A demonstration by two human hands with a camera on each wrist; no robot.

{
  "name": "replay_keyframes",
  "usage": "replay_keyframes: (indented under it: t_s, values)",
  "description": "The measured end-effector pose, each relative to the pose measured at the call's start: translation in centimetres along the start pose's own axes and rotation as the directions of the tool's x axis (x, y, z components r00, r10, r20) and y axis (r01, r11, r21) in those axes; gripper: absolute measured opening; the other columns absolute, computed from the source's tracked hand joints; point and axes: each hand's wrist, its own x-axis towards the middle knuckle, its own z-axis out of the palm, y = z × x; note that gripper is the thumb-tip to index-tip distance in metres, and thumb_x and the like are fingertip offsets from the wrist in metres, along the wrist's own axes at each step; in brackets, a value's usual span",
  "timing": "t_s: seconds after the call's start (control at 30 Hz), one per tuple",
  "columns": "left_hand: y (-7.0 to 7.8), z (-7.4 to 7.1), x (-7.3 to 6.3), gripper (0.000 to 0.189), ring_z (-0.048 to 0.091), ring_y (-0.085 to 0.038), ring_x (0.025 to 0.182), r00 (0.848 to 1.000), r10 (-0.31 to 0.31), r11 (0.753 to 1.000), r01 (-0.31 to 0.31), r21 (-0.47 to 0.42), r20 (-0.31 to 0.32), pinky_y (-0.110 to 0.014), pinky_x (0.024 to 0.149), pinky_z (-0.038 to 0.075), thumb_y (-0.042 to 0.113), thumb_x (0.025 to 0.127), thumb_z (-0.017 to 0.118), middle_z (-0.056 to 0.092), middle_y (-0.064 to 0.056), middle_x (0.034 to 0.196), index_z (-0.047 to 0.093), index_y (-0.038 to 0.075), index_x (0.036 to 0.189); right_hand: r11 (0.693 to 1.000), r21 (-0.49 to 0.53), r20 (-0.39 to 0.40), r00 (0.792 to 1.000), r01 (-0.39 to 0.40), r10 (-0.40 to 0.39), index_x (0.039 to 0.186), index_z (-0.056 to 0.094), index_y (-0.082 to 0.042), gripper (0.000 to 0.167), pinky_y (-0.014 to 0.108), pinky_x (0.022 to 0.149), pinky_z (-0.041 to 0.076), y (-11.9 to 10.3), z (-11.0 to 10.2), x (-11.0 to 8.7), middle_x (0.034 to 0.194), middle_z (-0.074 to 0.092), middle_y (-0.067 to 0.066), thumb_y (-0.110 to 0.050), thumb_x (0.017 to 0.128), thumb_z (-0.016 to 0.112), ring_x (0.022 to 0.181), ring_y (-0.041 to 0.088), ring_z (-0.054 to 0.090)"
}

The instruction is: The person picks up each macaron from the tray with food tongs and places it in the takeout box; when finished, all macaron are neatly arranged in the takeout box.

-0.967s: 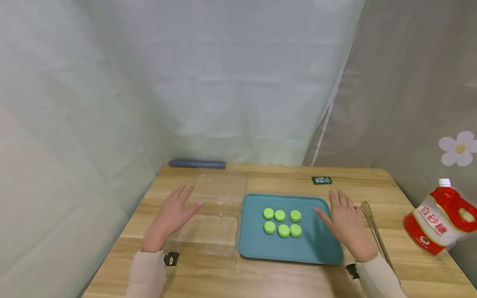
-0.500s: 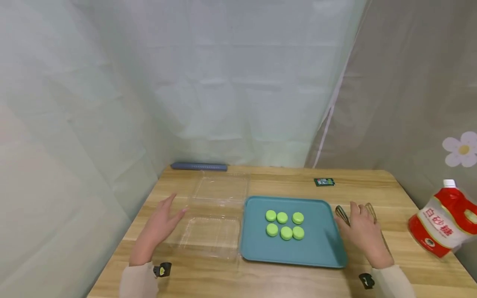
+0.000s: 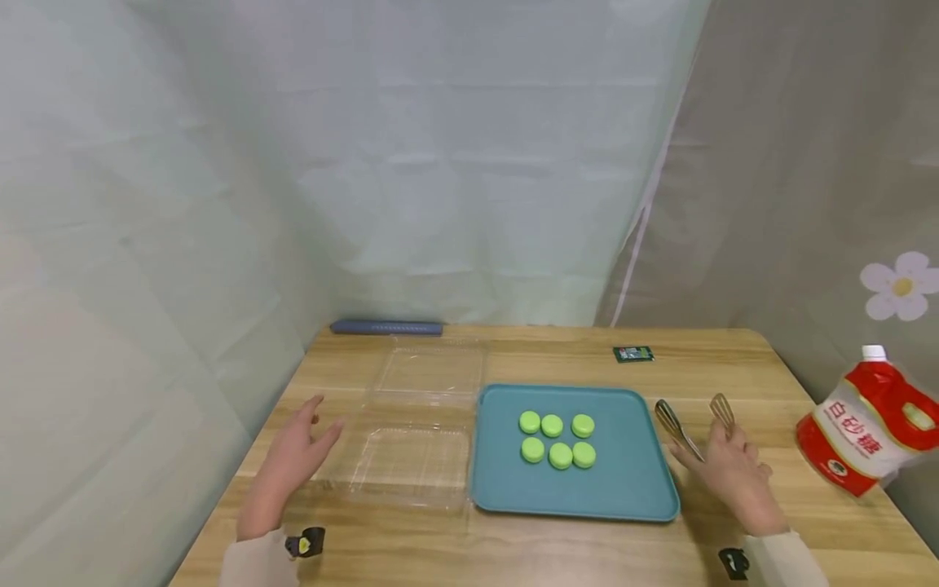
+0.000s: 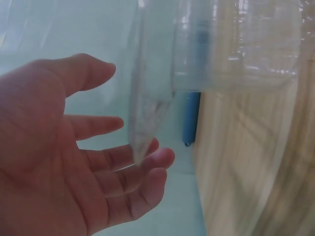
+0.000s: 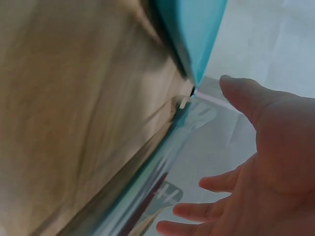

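Note:
My right hand (image 3: 734,481) hovers over or by a pair of metal tongs (image 3: 678,428) on the right of the table, covering their middle. In the right wrist view, its fingers spread apart beside the shiny tongs (image 5: 142,184); whether they touch is unclear. My left hand (image 3: 289,456) is left of a clear plastic clamshell box (image 3: 411,461), which lies with its lid spread open. Seen from the left wrist, the fingers are loosely bent with nothing held, near the box's transparent edge (image 4: 147,118). Several green macarons (image 3: 561,455) sit in two rows on a blue tray (image 3: 572,501).
A red and white sugar bag (image 3: 854,428) with a white cap stands at the right edge. Behind the tray lies a small green card-like piece (image 3: 633,354). A long blue box (image 3: 386,327) is along the back edge of the wooden table (image 3: 543,554).
My right hand has moved right, from above the tray's right side to the tongs. My left hand has shifted left, away from the clamshell box. The macarons have stayed put.

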Motion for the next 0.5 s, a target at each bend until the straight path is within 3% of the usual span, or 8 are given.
replay_keyframes:
  t_s: [0.3, 0.5]
  values:
    - [-1.1, 0.6, -0.1, 0.065, 0.066, -0.037, 0.094, 0.999, -0.027, 0.999, 0.027, -0.02, -0.02, -0.05, 0.078, 0.052, 0.025, 0.103, 0.057, 0.059, -0.033, 0.119, 0.032, -0.015, 0.147, 0.996, 0.018, 0.01, 0.996, -0.089, 0.089, 0.134, 0.017, 0.026, 0.113, 0.073, 0.079, 0.037, 1.6, 0.2, -0.3, 0.12, 0.027, 0.053, -0.07, 0.089, 0.057, 0.109, 0.07, 0.034]
    - [-1.7, 1.3, -0.3, 0.056, 0.063, -0.02, 0.072, 0.997, -0.072, 0.996, 0.07, -0.063, -0.027, -0.036, 0.064, 0.049, 0.021, 0.102, 0.058, 0.065, -0.024, 0.107, 0.04, -0.012, 0.144, 0.995, 0.026, 0.036, 0.995, -0.092, 0.091, 0.115, 0.031, 0.024, 0.097, 0.065, 0.071, 0.043, 3.1, 0.3, -0.7, 0.099, 0.041, 0.043, -0.062, 0.088, 0.065, 0.093, 0.059, 0.046]
